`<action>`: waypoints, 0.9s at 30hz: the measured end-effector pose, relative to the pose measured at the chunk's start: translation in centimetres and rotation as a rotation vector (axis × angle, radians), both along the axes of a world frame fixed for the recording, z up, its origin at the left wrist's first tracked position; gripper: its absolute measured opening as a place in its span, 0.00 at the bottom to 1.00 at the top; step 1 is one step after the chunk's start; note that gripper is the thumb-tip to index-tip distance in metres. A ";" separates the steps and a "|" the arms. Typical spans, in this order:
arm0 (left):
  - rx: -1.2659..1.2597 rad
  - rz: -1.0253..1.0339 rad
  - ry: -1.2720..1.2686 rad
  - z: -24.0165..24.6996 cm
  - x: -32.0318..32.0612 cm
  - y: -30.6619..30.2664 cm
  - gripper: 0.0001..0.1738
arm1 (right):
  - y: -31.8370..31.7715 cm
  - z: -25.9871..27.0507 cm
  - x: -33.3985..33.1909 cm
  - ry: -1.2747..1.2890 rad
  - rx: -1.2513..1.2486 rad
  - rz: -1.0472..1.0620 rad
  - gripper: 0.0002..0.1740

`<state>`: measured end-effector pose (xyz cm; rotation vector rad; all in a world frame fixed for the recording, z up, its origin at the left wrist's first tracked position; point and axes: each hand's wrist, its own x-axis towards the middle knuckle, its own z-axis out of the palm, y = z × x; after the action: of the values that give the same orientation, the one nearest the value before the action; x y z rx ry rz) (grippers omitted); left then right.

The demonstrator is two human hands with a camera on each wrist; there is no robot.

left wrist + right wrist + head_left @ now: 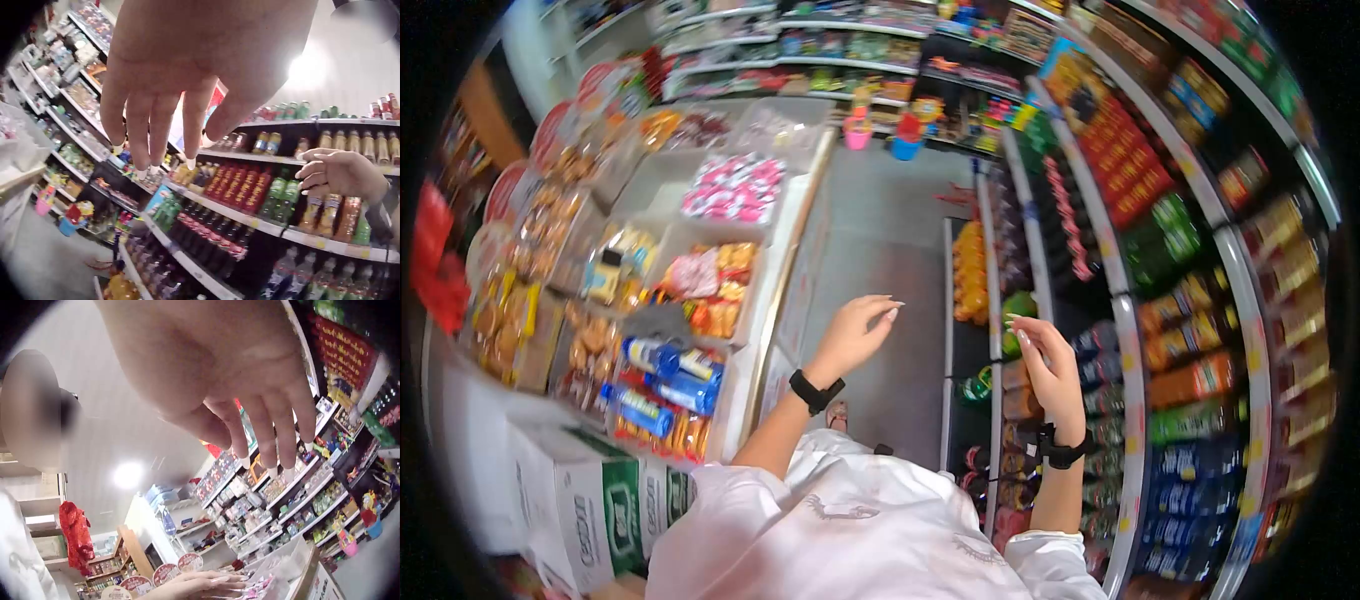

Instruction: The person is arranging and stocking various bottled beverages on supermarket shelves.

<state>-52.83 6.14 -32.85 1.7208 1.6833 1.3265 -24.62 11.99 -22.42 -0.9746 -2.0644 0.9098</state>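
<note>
My left hand (858,332) is raised over the aisle with nothing in it, its fingers loosely bent. In the left wrist view that hand's fingers (164,119) hang down, spread a little. The right hand (1048,368) is held up on the other side, also holding nothing, close in front of the drink shelves (1130,400). Relaxed fingers of it (265,425) show in the right wrist view. A dark band sits on each wrist. Nearest the left hand is the snack counter (785,270), with bins of packaged snacks and blue-labelled bottles (685,385).
Bottled drinks line the right-hand shelves, with red cartons (1122,160) higher up. A carton box (580,505) stands at the lower left. Down the aisle floor (880,215) are a pink bucket (857,134) and a blue bucket (907,146), before shelves of small goods.
</note>
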 end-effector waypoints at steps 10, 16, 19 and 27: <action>-0.081 0.611 -0.321 -10.7 -16.3 -6.6 0.18 | 4.9 -8.2 -21.7 -0.175 -0.026 0.530 0.14; -0.160 0.865 -0.465 -15.3 -22.1 -10.4 0.26 | 3.1 -11.8 -33.5 -0.186 -0.067 0.812 0.16; -0.190 0.854 -0.564 -14.4 -23.6 -12.0 0.30 | 1.4 -13.3 -38.5 -0.287 -0.140 0.909 0.19; -0.179 0.863 -0.879 -14.2 -26.3 -13.4 0.42 | -2.8 -22.1 -50.3 -0.475 -0.182 1.043 0.26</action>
<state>-79.11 -7.24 -47.02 0.1211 1.8780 1.7984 -74.96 9.22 -44.57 -0.0986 -2.9956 1.4826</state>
